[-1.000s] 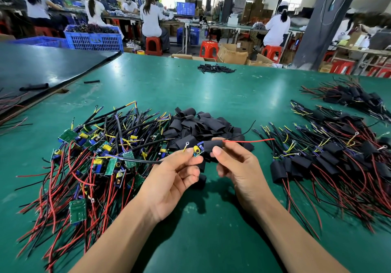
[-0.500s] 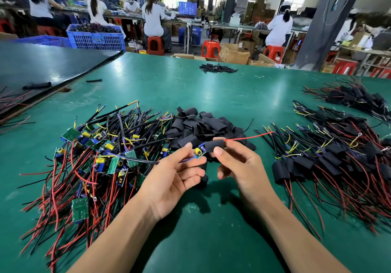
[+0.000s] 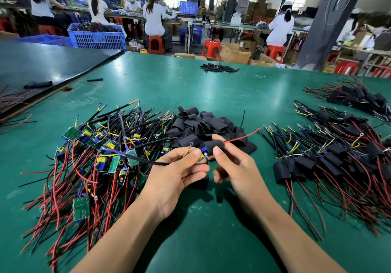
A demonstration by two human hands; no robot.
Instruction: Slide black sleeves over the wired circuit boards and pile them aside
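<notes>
Hands have drawn closer over the last second. The left hand (image 3: 179, 166) and right hand (image 3: 237, 164) now nearly meet thumb to thumb above the near middle of the green table (image 3: 211, 230), where 1 second ago a wider stretch of board showed between them.

The right hand's grip is narrow, thumb and forefinger pinching the black sleeve (image 3: 213, 145). That sleeve has ridden further left over the circuit board (image 3: 203, 152), and only a blue part and a sliver of green edge now show. The left hand's grip is narrow too, pinching the board's exposed left end, where the yellow wire (image 3: 191, 144) with its ring terminal and the black cable (image 3: 148, 161) lead away. The red wire (image 3: 243, 137) pokes out of the sleeve's right mouth and tilts up to the right more steeply than before.

By my reading the sleeve is most of the way on. A last short push should cover the board, and then the piece belongs on the finished pile (image 3: 328, 156) to the right, with a further such heap far right.

The bare boards (image 3: 95, 156) lie heaped to the left, and the loose sleeves (image 3: 203, 124) lie just beyond the hands. Both stocks look large, so much of the job seems left. The exposed parts on the board's left end could catch the sleeve's lip.
</notes>
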